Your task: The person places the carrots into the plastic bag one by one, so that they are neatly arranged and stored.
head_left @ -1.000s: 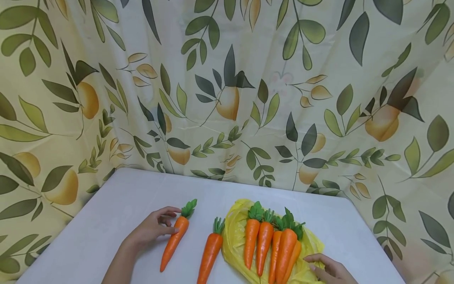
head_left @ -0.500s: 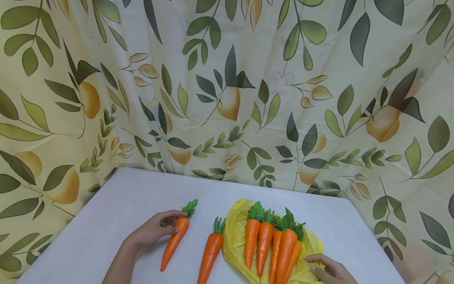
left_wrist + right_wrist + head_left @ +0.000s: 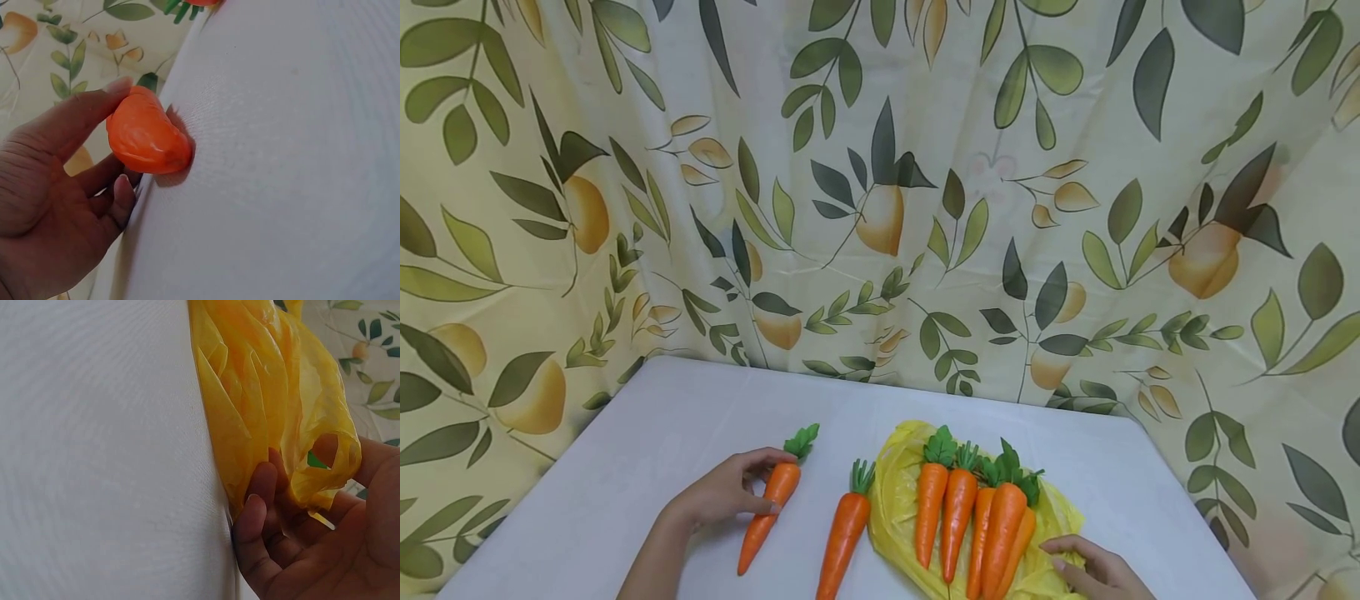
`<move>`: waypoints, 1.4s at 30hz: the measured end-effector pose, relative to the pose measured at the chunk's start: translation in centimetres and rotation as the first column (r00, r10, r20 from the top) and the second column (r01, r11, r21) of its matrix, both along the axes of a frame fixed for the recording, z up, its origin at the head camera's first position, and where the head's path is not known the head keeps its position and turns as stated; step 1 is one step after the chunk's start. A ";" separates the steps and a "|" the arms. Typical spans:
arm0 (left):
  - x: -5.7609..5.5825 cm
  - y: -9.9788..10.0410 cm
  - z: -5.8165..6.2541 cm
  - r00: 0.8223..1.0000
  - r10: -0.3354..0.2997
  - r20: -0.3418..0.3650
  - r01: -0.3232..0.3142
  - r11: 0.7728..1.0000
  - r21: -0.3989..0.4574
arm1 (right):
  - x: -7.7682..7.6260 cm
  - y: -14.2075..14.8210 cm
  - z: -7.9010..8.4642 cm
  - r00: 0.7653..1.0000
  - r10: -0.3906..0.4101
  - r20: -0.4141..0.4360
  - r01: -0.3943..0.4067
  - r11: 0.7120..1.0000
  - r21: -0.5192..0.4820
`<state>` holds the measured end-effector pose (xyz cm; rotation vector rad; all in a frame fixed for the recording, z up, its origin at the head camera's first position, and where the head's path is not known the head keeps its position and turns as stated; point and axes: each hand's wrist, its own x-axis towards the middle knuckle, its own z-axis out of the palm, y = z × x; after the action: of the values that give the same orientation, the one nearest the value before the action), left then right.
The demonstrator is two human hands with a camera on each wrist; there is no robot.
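Note:
My left hand (image 3: 730, 490) holds an orange carrot (image 3: 784, 482) with a green leafy top, thumb on one side and fingers on the other. In the left wrist view the carrot (image 3: 147, 134) is seen end-on, low over the white surface. A second carrot (image 3: 844, 542) lies alone to its right. Several more carrots (image 3: 958, 508) lie side by side on a crumpled yellow plastic bag (image 3: 895, 508). My right hand (image 3: 1101, 571) grips that bag's right edge. In the right wrist view its thumb and curled fingers are around the thin yellow bag (image 3: 250, 406).
Everything lies on a white table (image 3: 700, 400). Behind and beside it hangs a cream curtain (image 3: 925, 250) printed with leaves and fruit. The loose carrot lies between the left hand's carrot and the bag.
My left hand's fingers have come further over the top of the carrot, and its thumb has slid slightly lower along it. The right hand and bag have hardly moved.

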<state>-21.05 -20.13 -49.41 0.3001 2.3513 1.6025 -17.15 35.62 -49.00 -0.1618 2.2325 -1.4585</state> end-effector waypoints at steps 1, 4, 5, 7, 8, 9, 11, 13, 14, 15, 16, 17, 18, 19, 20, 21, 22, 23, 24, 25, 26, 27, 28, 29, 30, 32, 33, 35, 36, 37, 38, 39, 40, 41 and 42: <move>0.0 0.0 0.0 1.000 0.001 0.001 -0.001 1.000 -0.002 | 0.0 0.0 0.0 1.000 0.000 0.000 0.000 1.000 0.003; 0.2 0.1 0.2 1.000 0.007 0.000 -0.007 1.000 -0.009 | 0.0 -0.2 0.2 1.000 0.001 -0.006 -0.001 1.000 0.012; 0.3 0.2 0.3 1.000 0.010 -0.002 -0.010 1.000 -0.014 | 0.0 -0.2 0.2 1.000 0.001 -0.009 -0.001 1.000 0.016; 0.4 0.3 0.5 1.000 0.017 -0.009 -0.017 1.000 -0.027 | -0.1 -0.3 0.2 1.000 0.002 -0.017 -0.002 1.000 0.024; 0.5 0.4 0.6 1.000 0.021 -0.010 -0.021 0.999 -0.032 | -0.1 -0.3 0.3 1.000 0.003 -0.021 -0.002 1.000 0.028; 0.6 0.5 0.7 1.000 0.025 -0.011 -0.025 0.999 -0.033 | -0.1 -0.3 0.3 1.000 0.004 -0.025 -0.003 1.000 0.031; 0.7 0.6 0.8 0.999 0.038 -0.008 -0.038 0.999 -0.036 | -0.1 -0.4 0.3 1.000 0.002 -0.023 -0.001 0.999 0.037; 0.7 0.6 0.8 0.998 0.060 0.000 -0.060 0.998 -0.032 | -0.1 -0.4 0.3 1.000 0.002 -0.023 -0.001 0.999 0.036; 0.8 0.7 0.8 0.998 0.070 0.004 -0.070 0.997 -0.030 | -0.1 -0.4 0.3 1.000 0.002 -0.022 -0.001 0.999 0.036; 0.7 0.7 0.8 0.997 0.080 0.008 -0.080 0.996 -0.028 | -0.1 -0.4 0.3 1.000 0.002 -0.021 -0.002 0.999 0.035; 0.7 0.7 0.8 0.996 0.090 0.013 -0.090 0.996 -0.026 | -0.1 -0.4 0.3 1.000 0.004 -0.021 -0.004 0.999 0.034; 0.7 0.7 0.8 0.995 0.099 0.019 -0.099 0.995 -0.023 | -0.1 -0.4 0.3 1.000 0.007 -0.024 -0.007 1.000 0.030; 0.7 0.8 0.8 0.994 0.107 0.021 -0.106 0.994 -0.022 | -0.1 -0.3 0.4 1.000 0.009 -0.024 -0.008 1.000 0.027; 0.6 0.8 0.8 0.994 0.112 0.020 -0.111 0.994 -0.021 | -0.1 -0.3 0.4 1.000 0.011 -0.025 -0.011 1.000 0.024; 0.6 0.9 0.9 0.993 0.113 0.021 -0.112 0.993 -0.019 | -0.1 -0.2 0.4 1.000 0.013 -0.026 -0.013 1.000 0.023; 0.5 1.0 0.9 0.993 0.117 0.021 -0.116 0.993 -0.016 | -0.1 -0.2 0.4 1.000 0.015 -0.025 -0.015 1.000 0.018; 0.4 1.1 1.0 0.993 0.120 0.019 -0.119 0.993 -0.011 | -0.1 -0.1 0.4 1.000 0.017 -0.025 -0.017 1.000 0.017; 0.4 1.1 1.1 0.992 0.123 0.014 -0.123 0.992 -0.007 | -0.1 -0.1 0.4 1.000 0.017 -0.024 -0.017 1.000 0.015; 0.3 1.2 1.2 0.992 0.123 0.009 -0.123 0.992 -0.001 | -0.1 -0.1 0.3 1.000 0.015 -0.024 -0.015 1.000 0.017; 0.3 1.3 1.3 0.993 0.120 0.004 -0.120 0.993 0.010 | -0.1 -0.1 0.4 1.000 0.014 -0.025 -0.013 1.000 0.021; 0.2 1.4 1.5 0.993 0.116 0.000 -0.116 0.993 0.024 | -0.1 0.0 0.4 1.000 0.009 -0.022 -0.009 1.000 0.023; 0.2 1.5 1.6 0.993 0.116 -0.003 -0.115 0.993 0.037 | -0.1 0.0 0.4 1.000 0.004 -0.019 -0.004 1.000 0.024; 0.2 1.6 1.8 0.994 0.113 -0.002 -0.113 0.992 0.051 | -0.1 0.0 0.4 1.000 0.000 -0.016 0.001 1.000 0.025; 0.1 1.8 2.0 0.994 0.112 -0.006 -0.112 0.992 0.060 | -0.1 0.0 0.4 1.000 -0.003 -0.014 0.003 1.000 0.022; 0.1 1.9 2.2 0.994 0.108 -0.005 -0.107 0.992 0.071 | -0.1 0.0 0.4 1.000 -0.004 -0.013 0.004 1.000 0.020; 0.2 2.1 2.5 0.994 0.105 -0.010 -0.104 0.991 0.082 | 0.0 0.0 0.4 1.000 -0.005 -0.008 0.005 1.000 0.012; 0.2 2.2 2.6 0.995 0.104 -0.010 -0.103 0.991 0.084 | 0.0 0.0 0.4 1.000 -0.003 -0.010 0.003 1.000 0.009; 0.3 2.3 2.8 0.995 0.095 -0.016 -0.093 0.992 0.091 | 0.0 -0.1 0.4 1.000 0.000 -0.012 0.001 1.000 0.012; 0.3 2.4 2.9 0.996 0.089 -0.016 -0.087 0.991 0.099 | 0.0 -0.1 0.4 1.000 -0.003 -0.010 0.003 1.000 0.015; 0.3 2.5 2.9 0.996 0.083 -0.020 -0.081 0.991 0.102 | 0.0 -0.2 0.4 1.000 -0.002 -0.009 0.002 1.000 0.013; 0.3 2.5 3.0 0.997 0.078 -0.021 -0.075 0.991 0.109 | 0.0 -0.2 0.4 1.000 -0.001 -0.008 0.001 1.000 0.012; 0.2 2.6 3.0 0.997 0.074 -0.020 -0.071 0.991 0.112 | 0.0 -0.2 0.4 1.000 0.002 -0.008 -0.001 1.000 0.010; 0.2 2.7 3.1 0.997 0.070 -0.020 -0.067 0.992 0.111 | 0.0 -0.2 0.4 1.000 0.003 -0.007 -0.003 1.000 0.010; 0.1 2.9 3.2 0.998 0.067 -0.022 -0.064 0.992 0.107 | 0.0 -0.2 0.5 1.000 0.007 -0.009 -0.007 1.000 0.006; 0.0 3.0 3.2 0.998 0.065 -0.021 -0.063 0.993 0.103 | 0.0 -0.2 0.5 1.000 0.010 -0.009 -0.010 1.000 0.003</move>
<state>-21.04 -17.12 -46.16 0.2693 2.3233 1.7620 -17.15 35.39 -48.50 -0.1782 2.2379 -1.4521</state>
